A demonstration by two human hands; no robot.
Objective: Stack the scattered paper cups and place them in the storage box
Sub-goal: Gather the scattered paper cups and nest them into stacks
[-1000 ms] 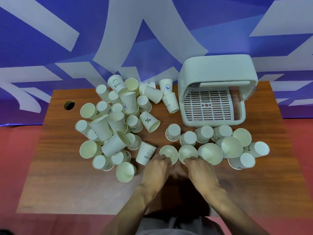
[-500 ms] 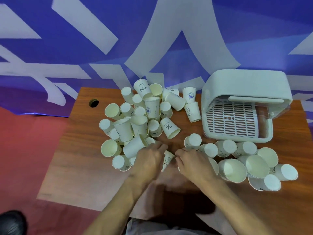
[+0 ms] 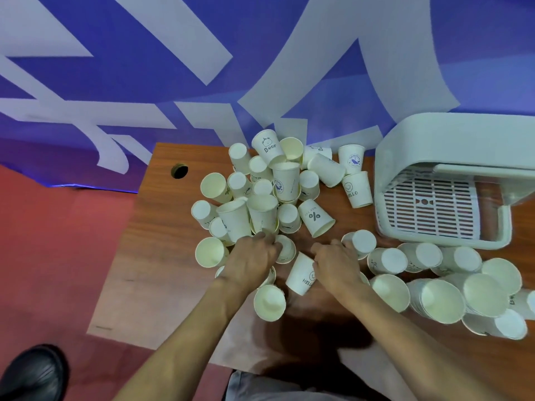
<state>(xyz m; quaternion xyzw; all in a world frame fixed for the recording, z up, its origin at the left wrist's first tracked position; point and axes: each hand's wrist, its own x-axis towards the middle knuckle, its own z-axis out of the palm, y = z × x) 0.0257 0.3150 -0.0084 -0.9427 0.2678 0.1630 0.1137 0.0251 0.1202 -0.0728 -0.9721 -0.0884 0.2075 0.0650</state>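
Grip of the left hand (image 3: 252, 259): fingers bent down over a cup (image 3: 286, 250) at the near side of the left heap (image 3: 262, 212); whether they clasp it or merely rest on it cannot be told. Grip of the right hand (image 3: 335, 264): likewise undecided, the thumb touching a lying HELLO cup (image 3: 301, 274) and the fingertips reaching an inverted cup (image 3: 362, 243). Both hands are palm down, near each other but apart, with bare forearms coming in over the near edge of the desk (image 3: 162, 256). Paper cups (image 3: 315, 217) form two groups, all on the desk outside the box: about two dozen in the left heap, some standing, some inverted, some on their sides, and about ten in the right group (image 3: 440, 301), which runs out of the picture at right. One storage box (image 3: 451, 134), white, with its lid raised over a slatted tray, stands at the right rear just beyond the right group. The heap's far cups sit at the desk's rear edge against the blue-and-white backdrop (image 3: 115, 82). Open desk surface lies between the heap and the left edge, where one round cable hole (image 3: 179, 171) shows, and along the near edge left of the arms. One black shoe (image 3: 31, 374) rests on the red floor (image 3: 43, 241).
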